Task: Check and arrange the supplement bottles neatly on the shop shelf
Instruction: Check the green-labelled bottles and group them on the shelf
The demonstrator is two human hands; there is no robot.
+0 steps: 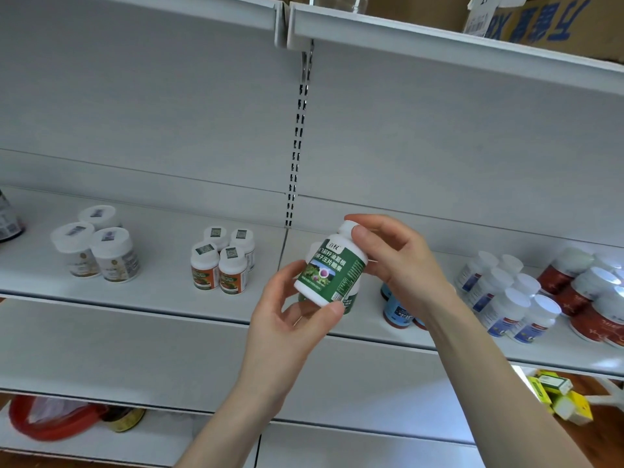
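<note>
Nearby, left of the green bottle, orange-labelled bottles stand on the white shelf. To its right stand blue-labelled bottles and red jars. A second green bottle (mostly hidden) sits behind it. Held tilted before the shelf, it has a white cap. The left hand curls round its base, and the right hand grips the cap.

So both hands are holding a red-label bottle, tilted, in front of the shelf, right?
Not quite: the label is green, not red. The head view shows the left hand and right hand holding the bottle, tilted, in front of the shelf.
</note>
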